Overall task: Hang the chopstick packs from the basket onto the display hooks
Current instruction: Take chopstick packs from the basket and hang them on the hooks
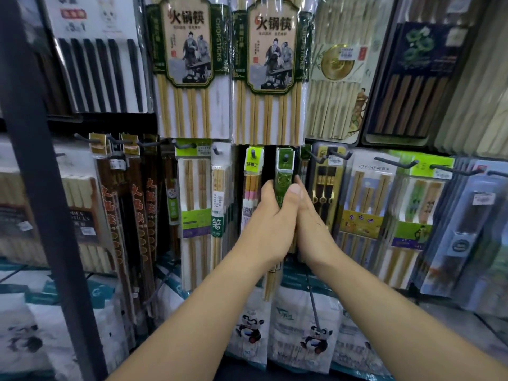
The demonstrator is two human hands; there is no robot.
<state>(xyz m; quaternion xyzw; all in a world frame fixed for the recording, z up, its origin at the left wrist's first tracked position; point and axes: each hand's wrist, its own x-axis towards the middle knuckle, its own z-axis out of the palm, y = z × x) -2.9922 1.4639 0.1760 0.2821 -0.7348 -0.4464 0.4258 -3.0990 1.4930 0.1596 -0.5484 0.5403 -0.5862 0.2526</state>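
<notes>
While green pack (284, 178) sits on hook (286, 158), L hand (270, 215) grips it — R hand (309, 215) flat vs its side.

Green chopstick pack (284, 180) upright on hook (286, 158)

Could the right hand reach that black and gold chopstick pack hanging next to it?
Probably yes. The black and gold pack hangs right beside the right hand, nothing between them. But that hand is on the green pack with the left hand, so it would need to leave it first.
</notes>
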